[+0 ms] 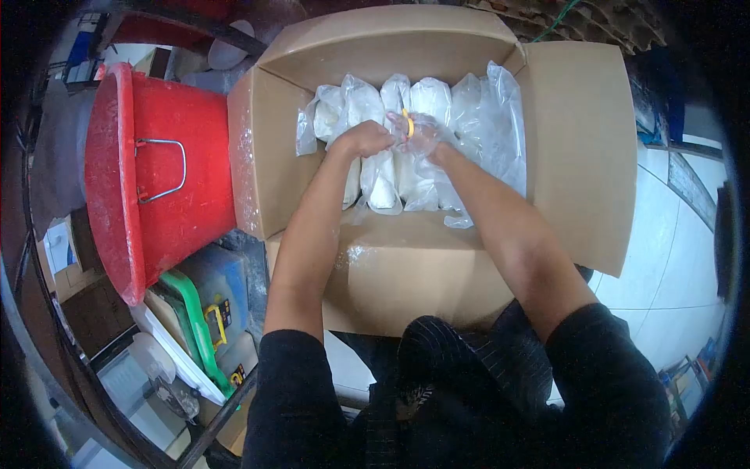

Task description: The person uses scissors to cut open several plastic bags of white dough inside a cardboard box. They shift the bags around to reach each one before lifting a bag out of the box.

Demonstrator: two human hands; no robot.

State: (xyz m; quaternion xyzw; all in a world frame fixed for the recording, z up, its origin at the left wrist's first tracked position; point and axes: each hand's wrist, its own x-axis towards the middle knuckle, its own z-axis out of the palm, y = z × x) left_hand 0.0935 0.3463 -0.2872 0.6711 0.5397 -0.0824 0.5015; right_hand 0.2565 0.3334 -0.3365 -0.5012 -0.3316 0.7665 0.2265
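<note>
An open cardboard box [422, 285] stands in front of me, packed with clear plastic bags [383, 191] of white contents. Both my hands are inside it, close together over the middle bags. My left hand [366, 140] has its fingers closed on the gathered plastic of a bag. My right hand [426, 141] is bent round the same clear plastic, and film partly covers its fingers. A yellow band [410, 125] shows between the hands, at the bunched plastic. Loose film [506, 117] rises along the box's right inner wall.
Against the box's left side leans a large red tub [176, 148] with a wire handle. Below it are a green-edged case [187, 313] and other stored items. The right box flap [582, 156] folds outward over white floor tiles [672, 242]. White powder marks the cardboard.
</note>
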